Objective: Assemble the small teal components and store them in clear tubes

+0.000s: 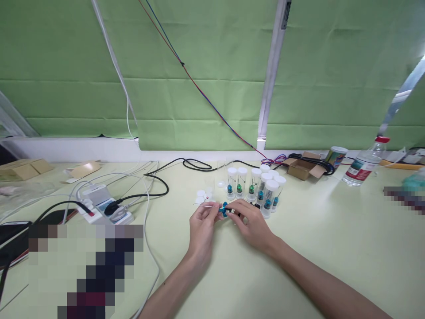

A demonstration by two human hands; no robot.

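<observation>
My left hand (205, 226) is closed on a small blue part (224, 209) that has a thin metal wire (207, 206) sticking out to the left. Against the right side of this blue part, my right hand (248, 221) pinches a small black piece (229, 210); the fingers partly hide it. Just beyond my hands stand several transparent tubes (232, 178) with white caps, holding blue or green parts with wires. Some small black pieces (255, 205) lie beside my right fingers. Loose white caps (201, 194) sit past my left hand.
On the left are a power strip (114, 215) with plugs and a white cable (146, 239) running along the table. A black cable (168, 186) loops across the back. An opened cardboard box (300, 167), a can (336, 156) and a water bottle (365, 164) stand at the back right.
</observation>
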